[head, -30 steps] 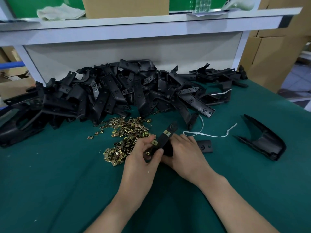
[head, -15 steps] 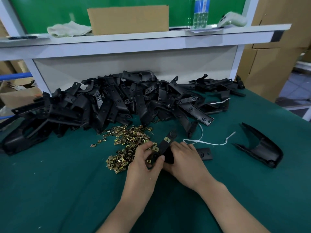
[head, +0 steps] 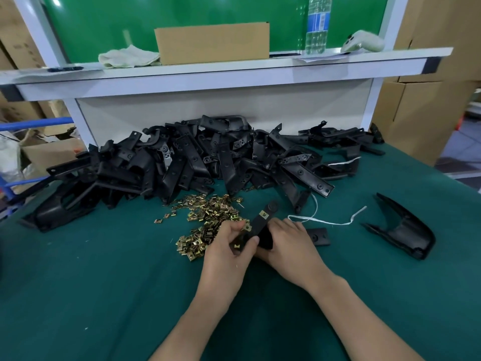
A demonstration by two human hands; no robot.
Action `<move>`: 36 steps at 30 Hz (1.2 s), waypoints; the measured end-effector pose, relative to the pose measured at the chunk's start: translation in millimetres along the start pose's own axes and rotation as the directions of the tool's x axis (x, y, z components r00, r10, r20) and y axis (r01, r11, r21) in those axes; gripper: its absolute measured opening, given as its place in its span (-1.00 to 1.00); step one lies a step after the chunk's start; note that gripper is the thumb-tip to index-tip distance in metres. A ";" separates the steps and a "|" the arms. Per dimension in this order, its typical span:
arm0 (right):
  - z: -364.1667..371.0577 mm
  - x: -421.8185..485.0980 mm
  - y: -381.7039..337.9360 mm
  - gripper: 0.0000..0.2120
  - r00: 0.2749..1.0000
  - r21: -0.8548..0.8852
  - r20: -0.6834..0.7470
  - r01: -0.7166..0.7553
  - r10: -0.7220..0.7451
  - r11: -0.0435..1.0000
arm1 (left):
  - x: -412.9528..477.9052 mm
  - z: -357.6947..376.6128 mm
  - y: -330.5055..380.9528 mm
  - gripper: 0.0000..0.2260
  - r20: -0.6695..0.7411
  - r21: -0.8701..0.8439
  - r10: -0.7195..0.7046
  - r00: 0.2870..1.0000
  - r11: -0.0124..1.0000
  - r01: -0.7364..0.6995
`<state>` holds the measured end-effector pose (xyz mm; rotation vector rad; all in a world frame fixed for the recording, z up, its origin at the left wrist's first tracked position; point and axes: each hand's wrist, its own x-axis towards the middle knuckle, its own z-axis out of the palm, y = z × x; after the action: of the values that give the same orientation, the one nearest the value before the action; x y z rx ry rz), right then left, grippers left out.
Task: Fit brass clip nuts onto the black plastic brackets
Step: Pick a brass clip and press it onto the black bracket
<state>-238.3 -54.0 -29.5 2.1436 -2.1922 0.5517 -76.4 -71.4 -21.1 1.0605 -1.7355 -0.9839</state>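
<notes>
We hold bracket (head: 257,225) over tabletop (head: 104,282), centre: left hand (head: 226,254) fingers curled round near end, right hand (head: 289,243) fingers gripping right side. Nuts (head: 208,217) heaped just left; bracket heap (head: 195,162) far.

Box (head: 212,43), cloth (head: 128,57), bottle (head: 316,24) on shelf (head: 208,74)

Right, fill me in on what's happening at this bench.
A person is clipping brass nuts onto a black bracket. The right hand holds the bracket's lower part while the left hand grips its strip, where brass clips already sit. A pile of loose clip nuts lies just left of the hands on the green table, and a heap of brackets sits behind.
</notes>
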 end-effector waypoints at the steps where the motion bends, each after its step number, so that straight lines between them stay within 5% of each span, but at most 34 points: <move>1: -0.1 0.0 0.0 -0.47 1.000 -0.005 0.003 -0.002 0.002 1.000 | -0.2 -0.2 -0.2 -0.78 0.000 -0.004 -0.003 1.000 1.000 0.003; 20: 1.9 1.3 0.7 -0.45 1.000 0.006 -0.013 0.006 -0.006 1.000 | 2.8 -1.5 -4.7 -0.78 -0.002 -0.062 -0.034 0.999 0.997 0.034; 26: 2.2 0.0 1.2 -0.27 0.999 0.019 -0.049 0.020 -0.019 1.000 | 6.8 -2.1 -3.5 -0.91 0.002 -0.190 -0.060 0.998 0.980 0.059; 36: 5.4 1.4 2.0 -0.21 0.999 0.001 -0.007 0.045 -0.045 0.999 | 13.8 -11.6 -2.4 -0.87 0.020 -0.258 -0.114 0.993 0.959 0.115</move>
<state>-239.1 -56.8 -34.7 2.1819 -2.1349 0.5578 -68.8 -87.1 -15.9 0.9957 -1.5125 -1.2499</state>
